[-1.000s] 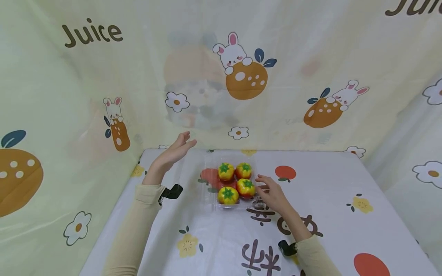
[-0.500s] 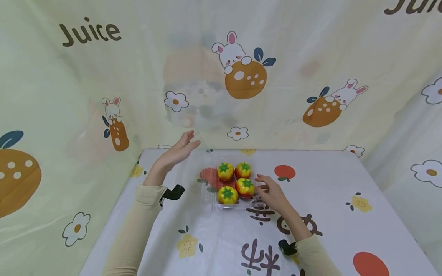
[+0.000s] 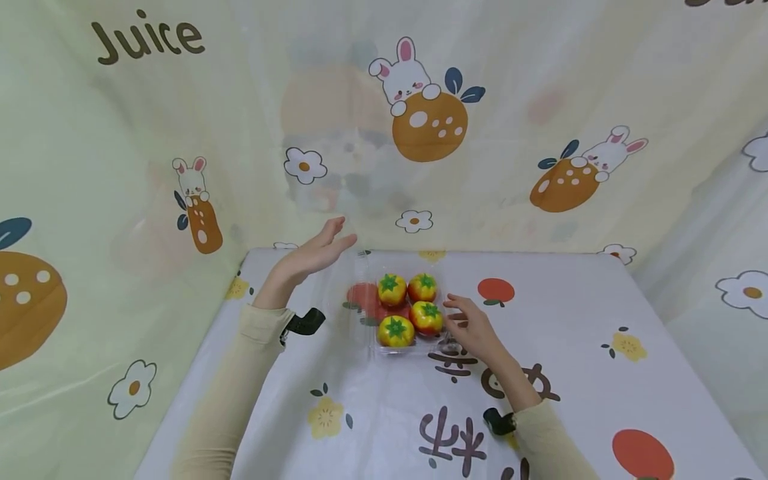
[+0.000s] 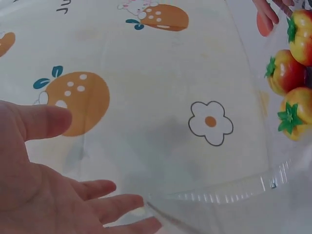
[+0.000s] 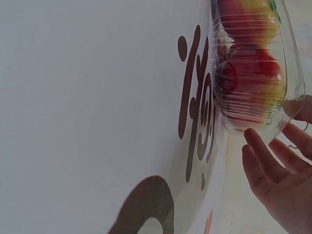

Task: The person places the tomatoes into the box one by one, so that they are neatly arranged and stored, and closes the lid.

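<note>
A clear plastic clamshell box (image 3: 396,351) stands on the table with several yellow-red, tomato-like fruits (image 3: 396,331) with green leafy tops inside. Its transparent lid (image 4: 219,196) is raised on the left side; its outline is faint in the head view. My left hand (image 3: 318,255) is held up at the far left of the box, fingers extended. In the left wrist view its fingertips lie beside the lid's ribbed edge; contact is hard to tell. With loosely bent fingers, my right hand (image 3: 474,327) touches the box's right rim (image 5: 292,105).
A white tablecloth (image 3: 570,320) printed with fruit, flowers and dark lettering covers the table. Pale curtains (image 3: 510,60) with rabbit prints close off the back and both sides. Black wrist cameras (image 3: 306,322) sit on both wrists.
My left hand has moved slightly to the right, toward the box. My right hand and the fruits hold their place, while the whole head view has shifted a little.
</note>
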A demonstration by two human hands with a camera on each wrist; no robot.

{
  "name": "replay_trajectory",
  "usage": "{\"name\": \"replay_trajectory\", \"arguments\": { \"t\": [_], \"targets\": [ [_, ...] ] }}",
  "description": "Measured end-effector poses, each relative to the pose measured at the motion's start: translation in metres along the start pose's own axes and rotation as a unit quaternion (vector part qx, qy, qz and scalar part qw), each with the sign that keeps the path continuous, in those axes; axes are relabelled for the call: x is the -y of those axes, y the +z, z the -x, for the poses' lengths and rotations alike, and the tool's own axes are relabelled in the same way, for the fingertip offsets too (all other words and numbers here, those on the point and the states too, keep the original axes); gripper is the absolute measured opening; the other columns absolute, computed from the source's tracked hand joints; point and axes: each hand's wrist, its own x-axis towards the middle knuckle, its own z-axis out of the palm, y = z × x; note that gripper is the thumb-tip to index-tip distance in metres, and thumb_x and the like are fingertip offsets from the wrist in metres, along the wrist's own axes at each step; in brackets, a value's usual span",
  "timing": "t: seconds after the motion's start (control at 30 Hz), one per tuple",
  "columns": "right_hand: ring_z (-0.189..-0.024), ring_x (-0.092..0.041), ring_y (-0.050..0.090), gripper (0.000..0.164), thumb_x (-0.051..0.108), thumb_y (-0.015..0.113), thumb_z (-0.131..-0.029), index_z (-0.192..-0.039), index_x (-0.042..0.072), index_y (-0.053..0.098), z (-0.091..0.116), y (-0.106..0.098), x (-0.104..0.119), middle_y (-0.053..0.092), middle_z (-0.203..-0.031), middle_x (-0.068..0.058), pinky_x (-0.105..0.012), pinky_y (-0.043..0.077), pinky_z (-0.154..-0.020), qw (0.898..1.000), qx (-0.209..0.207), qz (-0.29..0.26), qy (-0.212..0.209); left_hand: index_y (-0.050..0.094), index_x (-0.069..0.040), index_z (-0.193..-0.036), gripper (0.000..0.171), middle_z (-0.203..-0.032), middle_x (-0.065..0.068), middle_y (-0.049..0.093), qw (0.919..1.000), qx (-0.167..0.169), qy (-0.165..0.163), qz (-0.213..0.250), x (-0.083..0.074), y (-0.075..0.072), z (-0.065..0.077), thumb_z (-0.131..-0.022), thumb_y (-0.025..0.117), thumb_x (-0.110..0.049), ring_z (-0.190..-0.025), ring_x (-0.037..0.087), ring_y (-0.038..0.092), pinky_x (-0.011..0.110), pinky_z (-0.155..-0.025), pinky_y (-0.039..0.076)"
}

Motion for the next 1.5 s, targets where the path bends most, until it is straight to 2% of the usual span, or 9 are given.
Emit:
{"name": "replay_trajectory", "arguments": {
  "t": [0.1, 0.23, 0.33, 0.6, 0.77, 0.93, 1.17, 1.33, 1.5],
  "targets": [
    [-0.105, -0.038, 0.065, 0.039, 0.01, 0.064, -0.094, -0.129, -0.005, 0.057, -0.001, 0.0, 0.001, 0.046, -0.144, -0.022, -0.049, 0.053, -0.085, 1.0, 0.0, 0.001, -0.001, -0.002, -0.015, -0.159, 0.076, -0.166, 0.005, -0.002, 0.9997, 0.022, -0.004, -0.003, -0.003, -0.002, -0.003, -0.103, 0.04, -0.044, -0.15, 0.03, 0.006, 0.056, -0.115, 0.018],
    [-0.105, -0.038, 0.065, 0.039, 0.009, 0.063, -0.093, -0.129, -0.005, 0.057, -0.003, 0.0, 0.0, 0.045, -0.144, -0.022, -0.049, 0.053, -0.086, 1.0, 0.001, 0.003, -0.002, -0.003, -0.02, -0.159, 0.076, -0.165, 0.002, -0.007, 0.9983, 0.058, 0.006, 0.011, -0.003, -0.003, -0.004, -0.103, 0.041, -0.046, -0.15, 0.029, 0.006, 0.056, -0.114, 0.02],
    [-0.105, -0.038, 0.065, 0.038, 0.008, 0.063, -0.093, -0.128, -0.005, 0.057, -0.003, 0.0, -0.001, 0.044, -0.145, -0.022, -0.049, 0.053, -0.086, 1.0, 0.003, 0.005, -0.002, -0.001, -0.019, -0.16, 0.076, -0.165, 0.001, -0.008, 0.9975, 0.067, 0.019, 0.011, 0.0, -0.001, -0.005, -0.103, 0.042, -0.046, -0.15, 0.028, 0.005, 0.055, -0.115, 0.018],
    [-0.107, -0.037, 0.064, 0.038, 0.011, 0.062, -0.094, -0.129, -0.004, 0.057, -0.002, 0.0, 0.002, 0.044, -0.146, -0.019, -0.049, 0.052, -0.088, 1.0, 0.005, -0.007, 0.008, 0.002, -0.014, -0.159, 0.073, -0.165, 0.004, 0.002, 0.9961, 0.057, 0.068, -0.01, 0.0, 0.009, -0.009, -0.104, 0.039, -0.043, -0.15, 0.025, 0.003, 0.051, -0.117, 0.013],
    [-0.109, -0.036, 0.064, 0.04, 0.012, 0.061, -0.096, -0.133, -0.004, 0.055, -0.001, 0.0, 0.002, 0.045, -0.146, -0.019, -0.048, 0.052, -0.089, 1.0, 0.003, -0.003, 0.013, 0.008, -0.01, -0.158, 0.068, -0.164, 0.011, 0.012, 0.9946, 0.029, 0.099, -0.014, -0.001, 0.018, -0.013, -0.105, 0.04, -0.038, -0.149, 0.03, 0.012, 0.051, -0.117, 0.016],
    [-0.108, -0.037, 0.064, 0.042, 0.01, 0.06, -0.096, -0.134, -0.005, 0.053, 0.0, -0.002, 0.002, 0.046, -0.143, -0.023, -0.048, 0.053, -0.087, 1.0, -0.004, -0.001, 0.004, 0.014, -0.011, -0.158, 0.065, -0.162, 0.013, 0.017, 0.9928, -0.007, 0.12, -0.004, -0.001, 0.028, -0.016, -0.105, 0.041, -0.037, -0.148, 0.029, 0.016, 0.051, -0.116, 0.019],
    [-0.104, -0.038, 0.066, 0.038, 0.01, 0.061, -0.096, -0.131, -0.003, 0.056, -0.002, -0.006, -0.001, 0.05, -0.137, -0.024, -0.049, 0.054, -0.084, 1.0, -0.017, -0.009, -0.015, 0.013, -0.01, -0.158, 0.061, -0.163, 0.012, 0.013, 0.9884, -0.029, 0.144, 0.039, 0.003, 0.035, -0.024, -0.106, 0.04, -0.03, -0.148, 0.031, 0.017, 0.051, -0.107, 0.037],
    [-0.104, -0.036, 0.066, 0.037, 0.012, 0.061, -0.097, -0.131, -0.001, 0.055, -0.003, -0.009, 0.0, 0.054, -0.132, -0.021, -0.049, 0.053, -0.085, 1.0, -0.019, -0.013, 0.0, 0.012, -0.01, -0.157, 0.061, -0.163, 0.012, 0.012, 0.9873, -0.03, 0.143, 0.063, 0.007, 0.038, -0.03, -0.106, 0.04, -0.03, -0.147, 0.032, 0.02, 0.05, -0.106, 0.038],
    [-0.103, -0.036, 0.066, 0.037, 0.015, 0.06, -0.098, -0.13, -0.001, 0.057, -0.002, -0.009, 0.0, 0.057, -0.128, -0.021, -0.049, 0.054, -0.085, 1.0, -0.024, -0.004, 0.017, 0.009, -0.011, -0.158, 0.061, -0.162, 0.015, 0.012, 0.9853, -0.023, 0.14, 0.095, 0.011, 0.042, -0.035, -0.107, 0.039, -0.029, -0.143, 0.033, 0.03, 0.05, -0.107, 0.038]
  ]
}}
